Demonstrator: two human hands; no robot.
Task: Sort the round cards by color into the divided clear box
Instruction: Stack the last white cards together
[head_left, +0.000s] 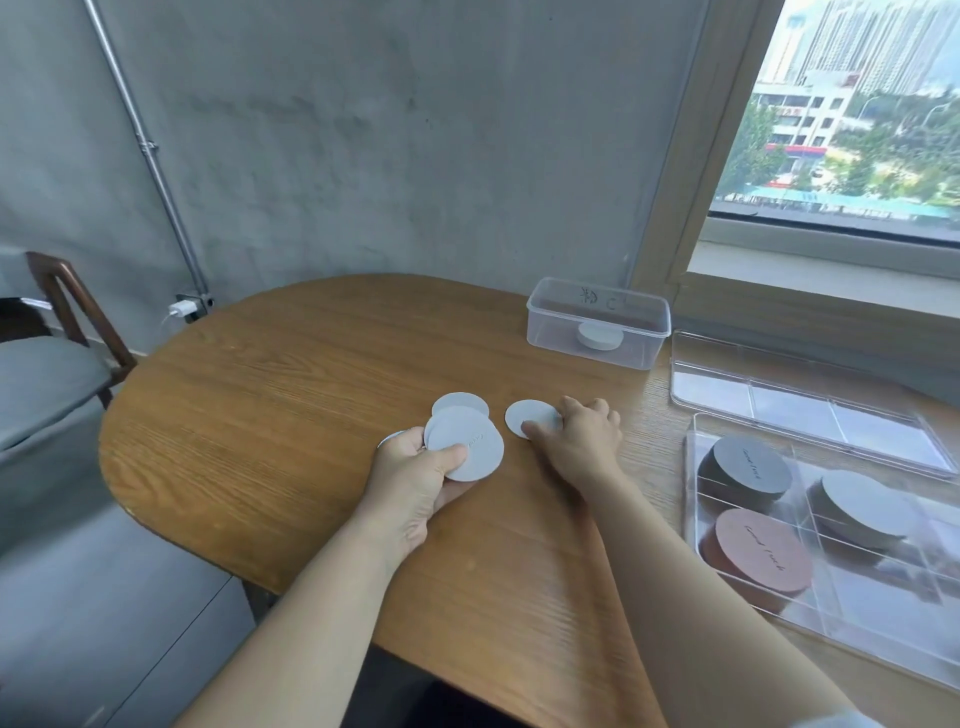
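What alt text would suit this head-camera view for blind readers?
A person's left hand holds a fan of pale round cards while the right hand pinches a single pale card on the wooden table. To their right, a divided clear box holds a dark grey stack, a pale stack and a brown stack.

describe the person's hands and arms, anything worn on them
The left hand and right hand are bare, as are both forearms: no gloves, rings, watch or bracelet show. Pale grey fabric, perhaps a sleeve, shows at the bottom edge by the right arm.
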